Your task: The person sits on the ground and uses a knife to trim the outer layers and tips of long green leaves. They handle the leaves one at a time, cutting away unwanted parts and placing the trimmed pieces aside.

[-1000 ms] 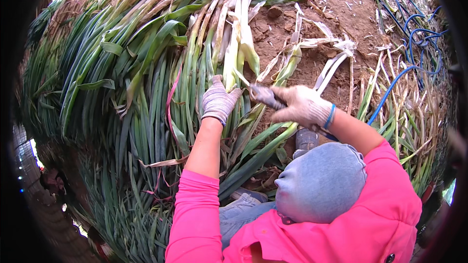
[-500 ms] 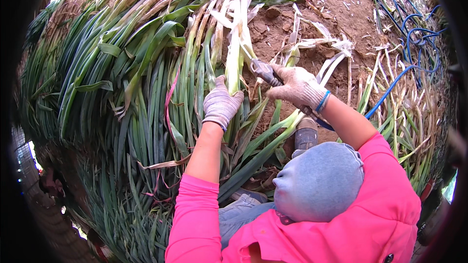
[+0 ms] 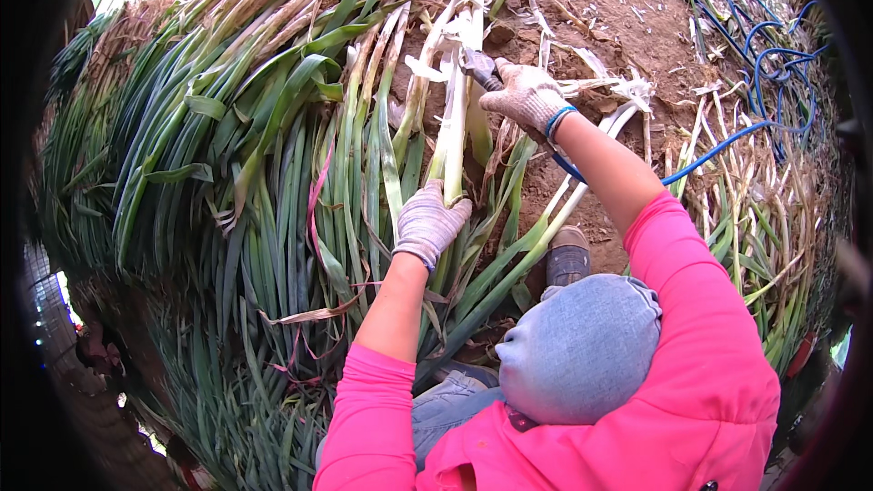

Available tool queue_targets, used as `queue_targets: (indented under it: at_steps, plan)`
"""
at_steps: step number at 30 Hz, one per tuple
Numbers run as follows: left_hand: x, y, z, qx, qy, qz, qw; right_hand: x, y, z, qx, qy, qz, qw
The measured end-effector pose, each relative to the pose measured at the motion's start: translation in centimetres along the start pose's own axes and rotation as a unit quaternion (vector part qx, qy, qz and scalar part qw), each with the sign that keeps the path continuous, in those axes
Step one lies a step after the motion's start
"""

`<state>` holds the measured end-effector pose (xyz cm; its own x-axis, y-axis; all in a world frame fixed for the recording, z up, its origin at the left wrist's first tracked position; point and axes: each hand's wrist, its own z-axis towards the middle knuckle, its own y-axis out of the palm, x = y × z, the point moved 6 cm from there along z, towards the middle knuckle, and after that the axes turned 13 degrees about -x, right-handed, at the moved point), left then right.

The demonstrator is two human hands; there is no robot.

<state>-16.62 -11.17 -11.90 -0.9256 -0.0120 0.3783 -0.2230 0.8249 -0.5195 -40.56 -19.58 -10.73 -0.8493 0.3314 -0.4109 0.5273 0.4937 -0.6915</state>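
Note:
My left hand in a pale knit glove is closed round a thick leek, whose white stalk lies pointing away from me. My right hand, also gloved, grips a dark metal handheld tool with its tip at the white upper end of that leek, where pale loose peel sticks out. A blue hose runs from beneath my right wrist toward the right. Green leeks lie in a dense mass left of my hands, their pale root ends toward the back.
Brown soil with scattered peel spans the back. Pale-stemmed leeks lie along the right, beside coils of hose. A boot stands below my right arm. A round blue denim cap and pink sleeves fill the lower middle.
My right hand has moved up and left with the tool toward the leek's upper end. My left hand has shifted down and right, still gripping. More loose peel shows around the tool.

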Motion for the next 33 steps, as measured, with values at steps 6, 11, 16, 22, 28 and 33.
queue_targets:
  at_steps: [6,11,16,22,28,33]
  plan:
    - [-1.0,-0.5,-0.2,0.015,-0.018,-0.005,1.0,-1.4,1.8,-5.0,-0.089,0.065,0.008,0.994]
    - [-0.6,-0.1,0.2,0.025,-0.006,0.016,1.0,1.2,2.7,-6.4,-0.038,0.052,0.02,0.998]
    - [-0.9,0.1,0.2,0.034,-0.003,0.02,0.999,-0.5,1.6,-5.0,-0.078,0.028,-0.026,0.996]
    - [-1.1,-0.4,-0.1,0.103,0.022,0.035,0.994,2.0,-0.9,-1.5,0.016,0.053,0.025,0.998]
    - [-4.0,-1.0,1.2,-0.016,0.015,-0.093,0.995,1.8,3.9,-6.8,-0.062,0.011,0.04,0.997]
    - [-6.7,-1.7,2.4,-0.009,0.038,-0.208,0.977,-1.3,5.6,-14.9,-0.199,-0.037,-0.004,0.979]
